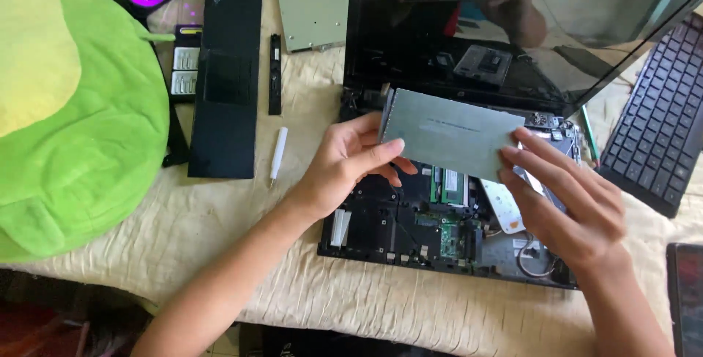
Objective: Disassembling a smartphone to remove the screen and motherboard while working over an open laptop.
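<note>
Both my hands hold a flat grey metal plate over an opened laptop base. My left hand pinches the plate's left edge with thumb on top. My right hand grips its right end with the fingers spread along the edge. The laptop's green circuit boards and black frame show beneath the plate. Its dark screen stands tilted up behind and reflects a hand.
A black laptop cover panel, a thin black strip and a white pen-like tool lie left on the beige cloth. A second grey plate lies at the back. A green plush cushion fills the left. A detached keyboard sits right.
</note>
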